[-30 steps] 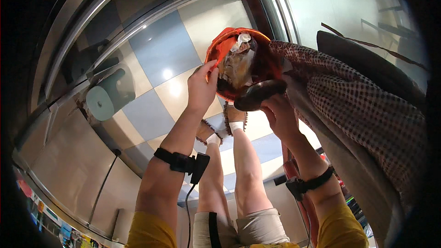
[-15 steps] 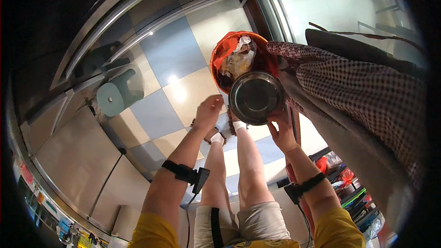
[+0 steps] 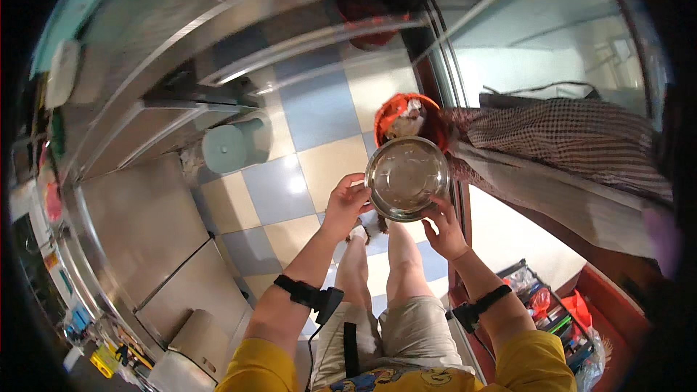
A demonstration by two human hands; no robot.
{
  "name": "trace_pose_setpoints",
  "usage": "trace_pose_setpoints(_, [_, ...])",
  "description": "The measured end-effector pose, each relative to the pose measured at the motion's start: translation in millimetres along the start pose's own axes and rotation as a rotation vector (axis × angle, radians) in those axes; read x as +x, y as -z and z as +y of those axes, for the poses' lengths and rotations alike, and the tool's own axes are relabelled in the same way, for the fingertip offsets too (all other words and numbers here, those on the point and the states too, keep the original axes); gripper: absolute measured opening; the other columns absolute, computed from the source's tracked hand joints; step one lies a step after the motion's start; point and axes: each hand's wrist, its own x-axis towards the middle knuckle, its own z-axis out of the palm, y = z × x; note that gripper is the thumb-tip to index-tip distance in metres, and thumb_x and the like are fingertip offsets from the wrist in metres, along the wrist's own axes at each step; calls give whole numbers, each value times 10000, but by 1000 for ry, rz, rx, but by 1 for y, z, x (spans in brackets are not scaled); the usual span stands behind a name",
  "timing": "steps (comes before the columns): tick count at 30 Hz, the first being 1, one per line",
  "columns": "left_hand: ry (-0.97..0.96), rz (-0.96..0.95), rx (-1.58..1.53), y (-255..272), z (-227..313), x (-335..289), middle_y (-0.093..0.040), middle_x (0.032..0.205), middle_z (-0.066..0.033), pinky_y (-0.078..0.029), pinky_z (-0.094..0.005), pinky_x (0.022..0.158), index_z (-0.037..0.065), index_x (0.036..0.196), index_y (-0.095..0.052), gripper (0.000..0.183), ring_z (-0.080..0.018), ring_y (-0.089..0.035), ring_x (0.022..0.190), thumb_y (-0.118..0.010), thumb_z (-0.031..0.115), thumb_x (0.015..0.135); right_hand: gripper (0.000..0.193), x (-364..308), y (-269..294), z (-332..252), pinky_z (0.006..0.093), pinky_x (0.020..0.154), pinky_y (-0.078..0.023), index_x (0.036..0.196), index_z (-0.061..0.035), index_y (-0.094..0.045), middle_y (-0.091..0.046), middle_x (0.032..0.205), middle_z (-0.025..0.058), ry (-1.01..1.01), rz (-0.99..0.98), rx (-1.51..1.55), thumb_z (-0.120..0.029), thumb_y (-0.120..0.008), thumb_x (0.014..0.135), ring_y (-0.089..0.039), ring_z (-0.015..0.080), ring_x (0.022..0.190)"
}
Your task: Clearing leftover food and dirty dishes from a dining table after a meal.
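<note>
Commercial kitchen: stainless counters (image 3: 138, 210), checkered floor tiles (image 3: 319, 109).

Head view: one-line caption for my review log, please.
Both hands, left hand and right hand, hold a steel bowl above a checkered floor, orange bucket beyond.

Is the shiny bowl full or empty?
Nearly empty: the metal bowl shows bare shiny bottom with only faint smears. Both hands hold its rim.

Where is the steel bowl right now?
In the head view the steel bowl sits right of centre, held between the left hand and right hand, just below the orange bin, above the checkered floor.
</note>
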Motion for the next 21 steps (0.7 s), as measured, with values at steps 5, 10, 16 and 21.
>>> trace_pose_setpoints(5, [-262,124,-106,25,50,-92,-634,946,-8,-523,-286,702,122,1178,-491,284,-105,-595,850,-540,30,914,286,49,36,-113,371,778,-479,1017,-49,-560,-518,1075,169,178,155,-92,58,-616,757,-553,302,918])
trace_pose_setpoints(10, [-358,277,-252,56,102,-202,-630,934,-11,-534,-304,706,114,1174,-491,280,-111,-594,840,-535,31,911,151,105,33,-199,274,663,-473,919,-15,-543,-556,838,86,164,145,150,24,-637,807,-561,181,722])
trace_pose_setpoints(16, [-524,515,-395,115,112,-329,-621,919,-9,-537,-325,769,100,1191,-497,303,-119,-597,834,-575,118,898,254,160,-17,-321,228,562,-394,1118,-51,-414,-504,837,21,7,-195,735,-27,-540,898,-473,82,661])
trace_pose_setpoints(21, [-678,707,-603,174,111,-411,-594,863,-9,-546,-298,702,84,1221,-472,355,-110,-588,760,-601,114,892,252,181,-84,-439,293,651,-526,1149,-34,-425,-560,968,62,-29,-667,821,-136,-517,938,-587,139,815])
